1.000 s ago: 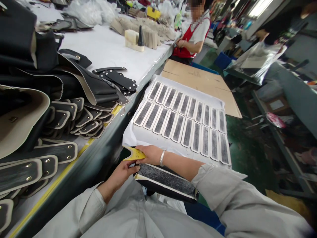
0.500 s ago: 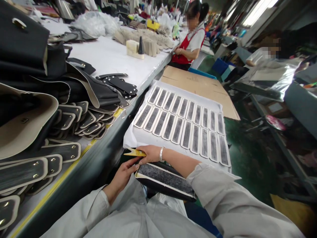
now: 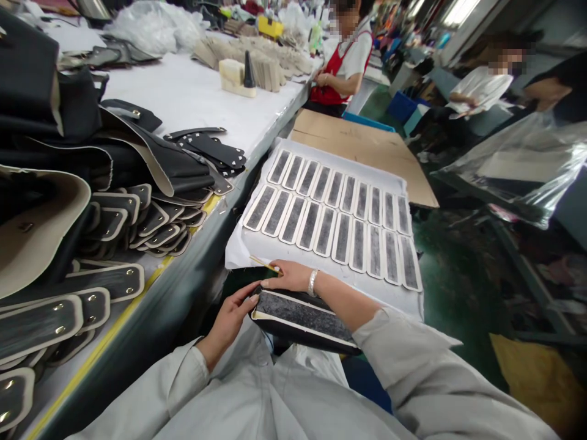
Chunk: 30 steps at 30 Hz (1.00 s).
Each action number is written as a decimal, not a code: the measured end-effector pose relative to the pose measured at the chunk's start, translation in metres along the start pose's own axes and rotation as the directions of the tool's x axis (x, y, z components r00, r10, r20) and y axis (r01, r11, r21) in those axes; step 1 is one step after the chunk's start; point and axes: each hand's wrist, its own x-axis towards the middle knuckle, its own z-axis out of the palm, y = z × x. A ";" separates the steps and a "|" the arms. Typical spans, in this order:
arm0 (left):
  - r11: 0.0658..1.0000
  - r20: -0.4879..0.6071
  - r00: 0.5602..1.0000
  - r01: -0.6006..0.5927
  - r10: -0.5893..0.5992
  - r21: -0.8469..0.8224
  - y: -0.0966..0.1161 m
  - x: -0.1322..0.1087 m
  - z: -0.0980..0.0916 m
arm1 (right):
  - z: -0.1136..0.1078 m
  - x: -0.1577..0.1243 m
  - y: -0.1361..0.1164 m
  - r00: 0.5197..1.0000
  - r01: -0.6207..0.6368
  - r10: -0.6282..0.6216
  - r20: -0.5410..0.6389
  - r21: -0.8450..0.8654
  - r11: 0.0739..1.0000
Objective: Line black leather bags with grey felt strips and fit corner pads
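Observation:
A black leather bag piece with pale edges and a dark, rough-looking strip along its top lies across my lap. At its left corner my left hand pinches the edge between thumb and fingers. Curled over that same corner, my right hand also holds yellow thread snips, seen almost edge-on and pointing left. The right fingertips meet the piece close to the left thumb. My right forearm hides part of the piece's far end.
Beyond my hands, a white-covered board carries two rows of dark, pale-edged strips. Black leather bags and riveted straps crowd the table on the left. Cardboard lies behind the board. A co-worker in a red apron is further back.
The yellow snips have turned from showing their forked, flat side to nearly edge-on. My right hand has rolled over the corner and shifted slightly right; the left keeps its pinch. The view has shifted slightly.

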 end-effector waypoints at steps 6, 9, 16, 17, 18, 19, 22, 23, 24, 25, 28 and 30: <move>0.993 0.046 0.996 -0.076 0.072 0.086 0.004 0.000 0.000 | 0.022 -0.107 -0.010 0.951 -0.022 0.013 -0.309 -0.025 0.999; 0.986 0.072 0.993 -0.106 0.098 0.125 0.004 0.000 -0.002 | 0.061 -0.141 -0.009 0.941 -0.093 0.089 -0.325 0.005 0.996; 0.938 0.061 0.973 -0.229 0.221 0.261 0.005 -0.008 0.005 | 0.128 -0.139 -0.011 0.928 -0.086 0.261 -0.265 0.529 0.844; 0.934 0.056 0.972 -0.235 0.229 0.269 0.006 -0.009 0.007 | 0.133 -0.136 -0.012 0.936 -0.059 0.256 -0.241 0.610 0.790; 0.934 0.056 0.972 -0.233 0.226 0.271 0.007 -0.010 0.007 | 0.136 -0.133 -0.014 0.943 -0.039 0.249 -0.221 0.670 0.741; 0.936 0.060 0.975 -0.224 0.215 0.273 0.008 -0.010 0.007 | 0.139 -0.130 -0.016 0.951 -0.033 0.243 -0.193 0.716 0.697; 0.931 0.081 0.983 -0.184 0.166 0.314 0.012 -0.007 0.001 | 0.142 -0.125 -0.019 0.968 -0.069 0.229 -0.101 0.772 0.631; 0.922 0.086 0.984 -0.178 0.158 0.343 0.014 -0.005 -0.002 | 0.142 -0.125 -0.018 0.971 -0.069 0.218 -0.100 0.754 0.653; 0.911 0.083 0.985 -0.174 0.154 0.375 0.017 -0.004 -0.005 | 0.140 -0.125 -0.016 0.972 -0.052 0.199 -0.124 0.714 0.698; 0.902 0.073 0.988 -0.155 0.137 0.403 0.020 -0.003 -0.006 | 0.139 -0.126 -0.015 0.970 -0.025 0.178 -0.165 0.663 0.748; 0.909 0.026 0.998 0.044 -0.061 0.414 0.033 -0.004 -0.005 | 0.136 -0.125 -0.011 0.964 0.004 0.159 -0.215 0.605 0.796; 0.913 0.005 0.975 0.208 -0.224 0.350 0.040 -0.008 0.000 | 0.139 -0.120 -0.014 0.969 -0.037 0.195 -0.154 0.687 0.726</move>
